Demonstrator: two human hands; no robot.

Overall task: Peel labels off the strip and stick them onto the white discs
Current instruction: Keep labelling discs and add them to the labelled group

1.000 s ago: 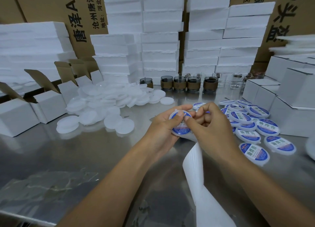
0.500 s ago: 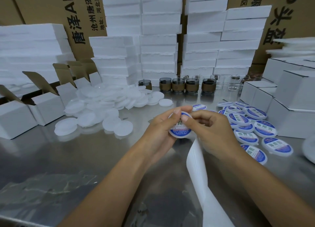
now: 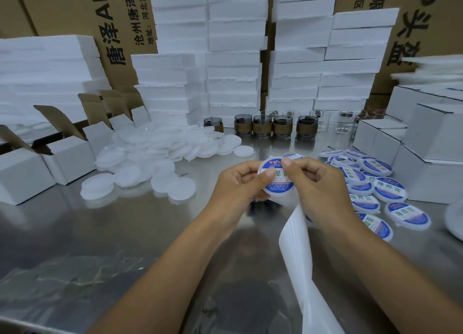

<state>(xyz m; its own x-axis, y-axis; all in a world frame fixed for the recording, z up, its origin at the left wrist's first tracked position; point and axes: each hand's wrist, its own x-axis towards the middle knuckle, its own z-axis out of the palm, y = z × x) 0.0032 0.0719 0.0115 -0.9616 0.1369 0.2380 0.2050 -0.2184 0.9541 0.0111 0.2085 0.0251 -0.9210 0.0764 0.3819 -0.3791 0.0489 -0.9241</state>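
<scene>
The label [image 3: 279, 188] could set crooked or trap a crease if a thumb slides while pressing. The loose strip [image 3: 298, 253], trailing from beneath the hands toward 6 o'clock, could snag and tug the work askew. The left hand [image 3: 235, 186] and right hand [image 3: 318, 183] are close together, each pinching the white disc [image 3: 276, 177] between them, thumbs on its face, above the bench [image 3: 125, 233]; blank discs [image 3: 155, 153] lie at 10 o'clock, finished discs [image 3: 370, 183] at 3 o'clock.

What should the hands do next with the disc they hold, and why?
Likely rub both thumbs outward to seat the label: it already lies on the disc that the left hand and right hand grip, thumbs on its face.
</scene>
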